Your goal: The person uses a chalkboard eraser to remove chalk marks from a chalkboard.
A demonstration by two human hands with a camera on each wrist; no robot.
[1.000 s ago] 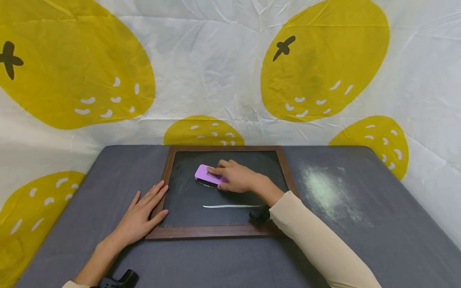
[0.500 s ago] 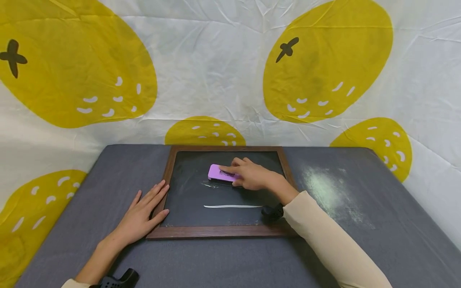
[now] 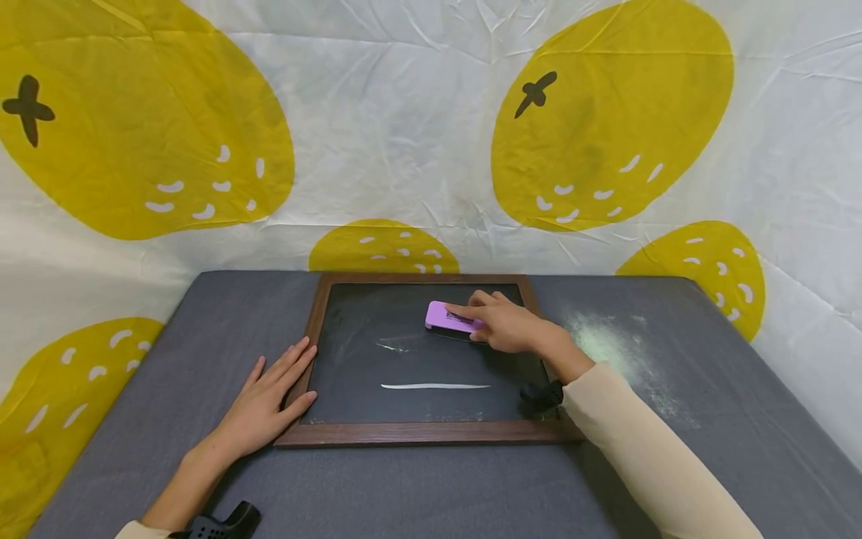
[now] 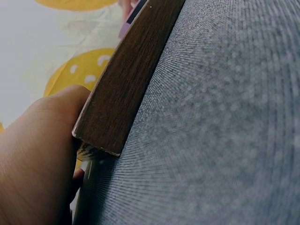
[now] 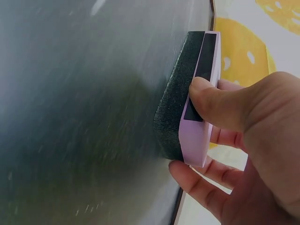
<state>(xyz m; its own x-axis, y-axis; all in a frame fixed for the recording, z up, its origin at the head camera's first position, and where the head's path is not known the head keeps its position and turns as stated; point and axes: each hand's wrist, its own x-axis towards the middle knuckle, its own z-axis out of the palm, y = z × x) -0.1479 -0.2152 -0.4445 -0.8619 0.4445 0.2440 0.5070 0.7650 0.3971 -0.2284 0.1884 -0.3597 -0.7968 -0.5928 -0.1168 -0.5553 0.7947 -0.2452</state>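
on the grey counter lies a wood-framed chalkboard bearing one chalk line, the left hand spread flat against its left frame, the right hand pinching a purple eraser pressed on the board's upper right.

In the left wrist view, the left hand is cut off by the frame's left and bottom edges, and only one corner of the chalkboard frame is visible. In the right wrist view, the chalkboard surface is blurred, and the fingers hide part of the eraser.
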